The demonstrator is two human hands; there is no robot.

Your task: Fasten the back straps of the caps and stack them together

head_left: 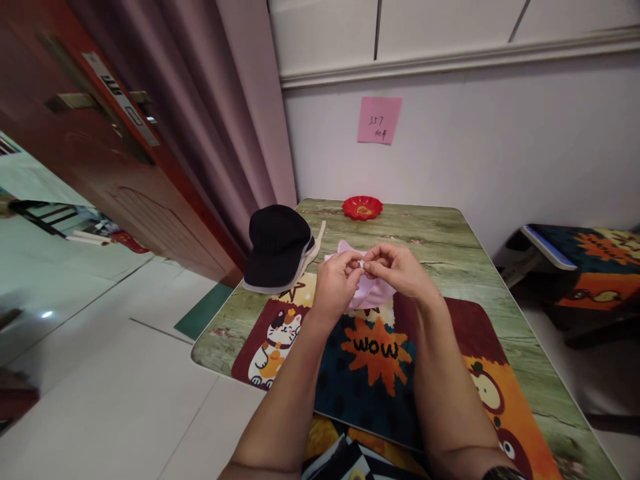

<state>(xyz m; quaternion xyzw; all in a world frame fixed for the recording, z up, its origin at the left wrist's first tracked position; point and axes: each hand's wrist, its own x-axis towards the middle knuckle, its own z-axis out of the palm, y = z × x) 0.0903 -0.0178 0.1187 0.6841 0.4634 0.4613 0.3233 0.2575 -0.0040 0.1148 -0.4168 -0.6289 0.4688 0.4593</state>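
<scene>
In the head view, your left hand (334, 283) and right hand (407, 272) meet at the fingertips, pinching a small pale piece (361, 264) between them. The pink cloth (373, 293) lies just beneath and behind your fingers, partly over the mat (360, 400); you can't tell whether the piece belongs to it.

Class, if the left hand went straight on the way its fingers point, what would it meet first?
Past the small white piece in its grip, the left hand would likely meet the right hand first, though exact depth is unclear.
</scene>
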